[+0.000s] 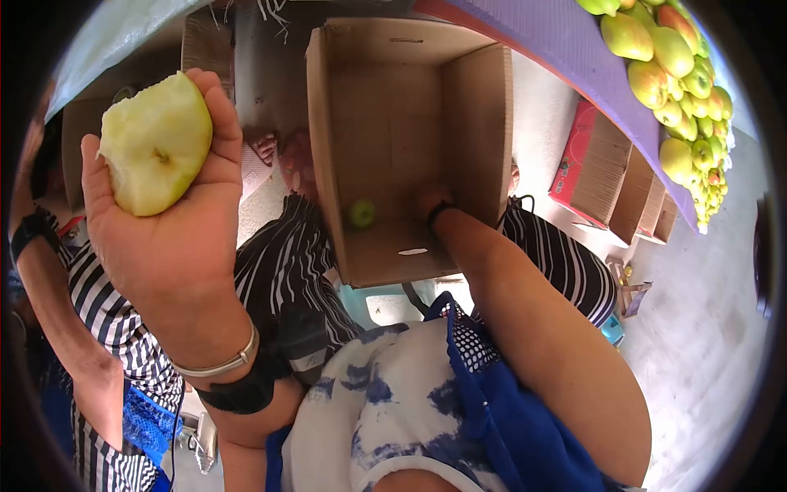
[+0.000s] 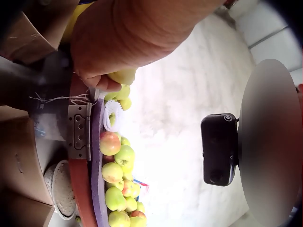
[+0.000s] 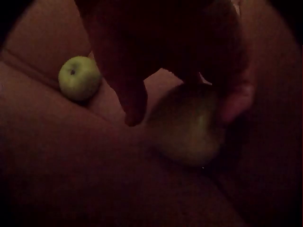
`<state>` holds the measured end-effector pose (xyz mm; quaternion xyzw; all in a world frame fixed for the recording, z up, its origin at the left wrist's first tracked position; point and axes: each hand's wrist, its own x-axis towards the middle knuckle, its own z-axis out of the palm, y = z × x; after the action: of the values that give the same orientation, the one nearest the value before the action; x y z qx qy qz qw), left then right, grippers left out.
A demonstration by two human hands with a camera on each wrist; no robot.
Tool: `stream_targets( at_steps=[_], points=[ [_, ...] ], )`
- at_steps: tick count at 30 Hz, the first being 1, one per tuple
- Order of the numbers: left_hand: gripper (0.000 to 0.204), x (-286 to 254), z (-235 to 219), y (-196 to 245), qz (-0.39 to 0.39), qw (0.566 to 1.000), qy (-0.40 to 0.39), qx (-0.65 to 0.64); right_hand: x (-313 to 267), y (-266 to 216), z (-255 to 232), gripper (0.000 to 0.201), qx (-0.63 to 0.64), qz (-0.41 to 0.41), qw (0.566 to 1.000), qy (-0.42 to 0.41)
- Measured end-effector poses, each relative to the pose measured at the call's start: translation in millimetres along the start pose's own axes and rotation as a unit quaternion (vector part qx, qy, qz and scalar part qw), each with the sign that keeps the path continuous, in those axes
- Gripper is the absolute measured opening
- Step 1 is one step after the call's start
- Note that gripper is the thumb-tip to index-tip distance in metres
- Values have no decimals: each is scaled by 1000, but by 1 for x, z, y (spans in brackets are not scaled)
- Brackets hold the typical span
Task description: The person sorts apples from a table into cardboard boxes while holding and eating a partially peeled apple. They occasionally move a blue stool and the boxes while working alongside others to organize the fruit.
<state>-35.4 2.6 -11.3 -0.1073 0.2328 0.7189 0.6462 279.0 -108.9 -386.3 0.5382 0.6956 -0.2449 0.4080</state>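
In the head view, our left hand (image 1: 168,230) is raised palm up at the left, fingers and thumb curled round a bitten apple (image 1: 156,148), its pale flesh showing. We wear a pale band (image 1: 225,361) on that wrist. Our right arm (image 1: 541,320) reaches down into an open carton (image 1: 389,107), where our right hand (image 1: 430,197) is dim; a green apple (image 1: 361,214) lies on the carton's floor to its left. Many apples (image 1: 672,123) lie on the purple mat (image 1: 566,41) at upper right, with a red box (image 1: 575,160) below. Another person's arm (image 1: 65,320) shows at far left.

In the left wrist view, our left hand grips the bitten apple, mostly hidden behind the fingers. Below it we see a white foam net (image 2: 112,116), more apples along the mat's edge and a metal hinge (image 2: 79,132).

In the right wrist view, dark as it is, our right hand spreads over a second apple (image 3: 187,130), thumb and fingers apart; we cannot tell how firmly the fingertips touch it. The green apple sits apart from it, towards upper left.
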Motion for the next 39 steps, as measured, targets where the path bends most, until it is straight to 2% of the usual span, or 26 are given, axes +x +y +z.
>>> stream_targets(
  at_steps=[1,4,5,7,8,9,10,11,13,15,16,19,20,23,26,28,30,32,36,38,39],
  points=[
    [38,1,1,-1,1,1000,4,6,6,-1,4,28,-60,-1,998,-6],
    [38,4,1,-3,-8,1000,-1,14,13,-10,13,29,-88,134,987,18],
    [37,4,1,-4,-14,1000,-5,15,13,-7,15,29,-65,98,993,3],
    [38,4,1,-7,-8,1000,2,15,-2,3,-14,30,-20,27,999,-22],
    [38,4,2,-8,-3,1000,4,15,-16,8,-40,33,122,-16,992,-41],
    [38,4,3,-8,1,1000,7,16,-35,13,-75,36,259,-60,962,-54],
    [38,4,3,-7,6,1000,9,18,-47,15,-100,39,390,-106,912,-65],
    [39,4,3,-7,11,1000,8,18,-49,14,-113,44,519,-129,840,-94],
    [37,6,6,-6,33,999,32,16,-55,10,-146,56,736,-174,638,-142],
    [37,4,10,-7,55,997,57,11,-82,2,-195,62,809,-263,498,-171],
    [38,3,8,-4,39,999,32,-2,-101,-5,-221,65,834,-306,420,-188],
    [38,2,16,-4,83,994,72,7,-148,-19,-286,78,806,-428,360,-193],
    [38,0,21,-3,97,991,88,3,-160,-22,-303,80,797,-441,382,-155],
    [38,0,14,5,100,994,48,-10,-200,-28,-351,91,765,-471,437,-49],
    [40,-2,18,8,102,993,59,-14,-229,-39,-390,80,758,-493,427,12],
    [40,-5,22,11,99,991,87,-21,-239,-44,-410,77,742,-494,452,35],
    [42,-7,20,14,96,993,59,-26,-246,-51,-430,75,721,-500,476,67],
    [43,-6,20,15,99,992,71,-41,-252,-61,-449,74,695,-509,498,101],
    [41,-12,25,15,79,991,67,-90,-256,-81,-498,71,671,-475,547,158],
    [39,-10,22,11,94,989,80,-82,-253,-90,-529,69,651,-472,562,194],
    [39,-11,23,10,87,989,81,-89,-245,-91,-545,65,621,-457,594,229]
  ],
)
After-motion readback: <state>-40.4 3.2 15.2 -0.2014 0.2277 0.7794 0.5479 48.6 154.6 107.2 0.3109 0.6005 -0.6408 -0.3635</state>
